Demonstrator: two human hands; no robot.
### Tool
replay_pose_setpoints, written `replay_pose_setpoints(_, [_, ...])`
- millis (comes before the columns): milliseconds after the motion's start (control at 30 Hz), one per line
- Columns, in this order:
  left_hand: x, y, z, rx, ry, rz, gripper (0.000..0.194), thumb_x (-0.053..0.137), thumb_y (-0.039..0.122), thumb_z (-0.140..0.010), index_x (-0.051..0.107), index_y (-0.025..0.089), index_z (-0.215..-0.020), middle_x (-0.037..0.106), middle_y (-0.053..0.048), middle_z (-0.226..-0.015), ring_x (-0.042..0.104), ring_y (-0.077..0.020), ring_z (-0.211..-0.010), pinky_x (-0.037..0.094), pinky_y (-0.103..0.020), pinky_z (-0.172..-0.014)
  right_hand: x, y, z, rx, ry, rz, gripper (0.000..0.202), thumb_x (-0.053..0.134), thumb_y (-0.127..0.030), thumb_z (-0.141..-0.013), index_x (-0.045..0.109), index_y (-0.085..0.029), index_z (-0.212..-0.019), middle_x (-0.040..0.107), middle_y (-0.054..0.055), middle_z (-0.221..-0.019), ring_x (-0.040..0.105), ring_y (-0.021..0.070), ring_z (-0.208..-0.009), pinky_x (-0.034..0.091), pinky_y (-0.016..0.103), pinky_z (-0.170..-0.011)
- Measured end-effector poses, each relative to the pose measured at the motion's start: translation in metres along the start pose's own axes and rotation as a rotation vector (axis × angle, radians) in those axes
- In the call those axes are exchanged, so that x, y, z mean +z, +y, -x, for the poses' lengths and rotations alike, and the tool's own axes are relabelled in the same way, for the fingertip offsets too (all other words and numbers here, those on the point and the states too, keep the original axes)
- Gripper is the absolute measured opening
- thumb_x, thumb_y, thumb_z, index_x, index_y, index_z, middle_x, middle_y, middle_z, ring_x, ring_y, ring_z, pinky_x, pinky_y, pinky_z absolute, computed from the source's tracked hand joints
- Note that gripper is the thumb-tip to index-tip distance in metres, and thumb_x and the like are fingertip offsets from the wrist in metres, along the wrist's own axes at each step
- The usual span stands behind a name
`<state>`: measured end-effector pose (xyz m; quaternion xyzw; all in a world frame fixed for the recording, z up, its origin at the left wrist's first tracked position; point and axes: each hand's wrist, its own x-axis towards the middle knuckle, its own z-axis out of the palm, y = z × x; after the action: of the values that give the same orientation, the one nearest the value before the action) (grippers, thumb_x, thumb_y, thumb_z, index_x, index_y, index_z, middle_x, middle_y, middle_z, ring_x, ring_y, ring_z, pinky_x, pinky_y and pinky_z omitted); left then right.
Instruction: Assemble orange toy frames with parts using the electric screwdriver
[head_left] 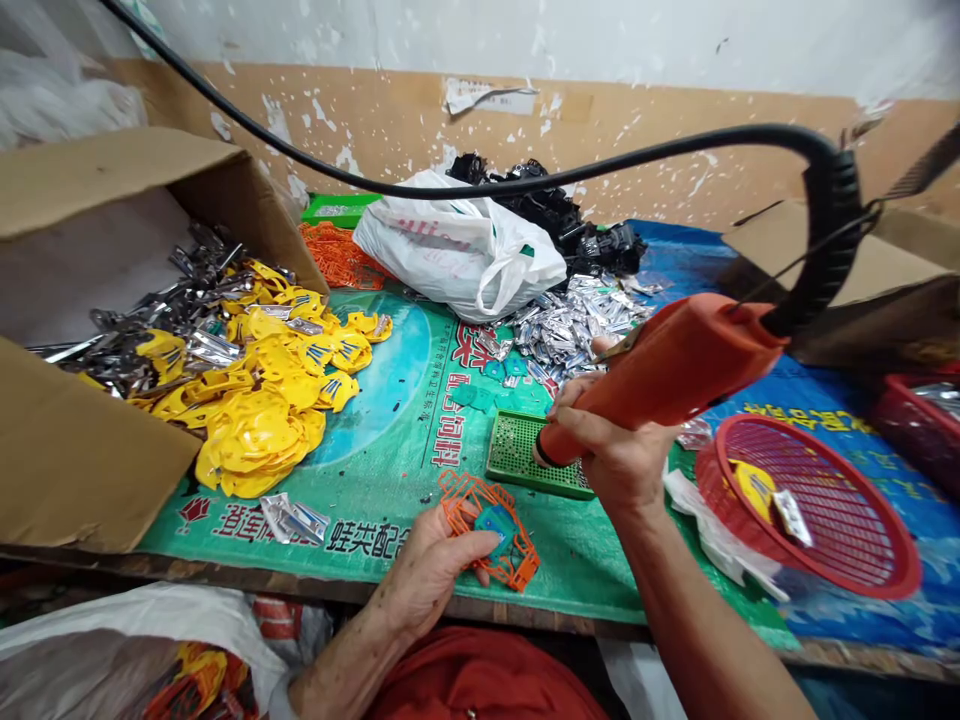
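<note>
My left hand point(442, 555) is closed on an orange plastic frame point(480, 495) and a small teal plate point(496, 528) lying against it, thumb on top, near the front edge of the table. In my right hand point(626, 455) is an orange electric screwdriver point(667, 365), fingers wrapped round its body. A thick black cable runs from its back end. The tool's tip points down at a green perforated tray point(517, 480) of small metal pieces; whether it touches them I cannot tell.
Yellow plastic parts point(259, 430) spill from a cardboard box point(82, 440) at left. Behind stand a white plastic bag point(457, 240), silver metal parts point(574, 325) and black parts point(540, 205). A red basket point(847, 480) stands at right. The black cable point(420, 190) arches across the view.
</note>
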<state>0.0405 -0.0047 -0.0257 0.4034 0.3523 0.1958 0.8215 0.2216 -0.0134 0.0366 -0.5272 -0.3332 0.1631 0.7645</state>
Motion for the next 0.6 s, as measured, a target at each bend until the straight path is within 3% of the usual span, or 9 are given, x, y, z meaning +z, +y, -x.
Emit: replay_pose_setpoints(600, [-0.0022, -0.0026, -0.0018, 0.026, -0.008, 0.009, 0.022, 0.071, 0.025, -0.069, 0.063, 0.013, -0.087, 0.063, -0.002, -0.076, 0.054, -0.0101, -0.059, 0.045, -0.018, -0.046, -0.0001, 0.0085, 0.0003, -0.053, -0.004, 0.049, 0.014, 0.075, -0.015, -0.053, 0.063, -0.018, -0.06, 0.063, -0.001, -0.064, 0.06, 0.0153, -0.056, 0.051, 0.032, -0.053])
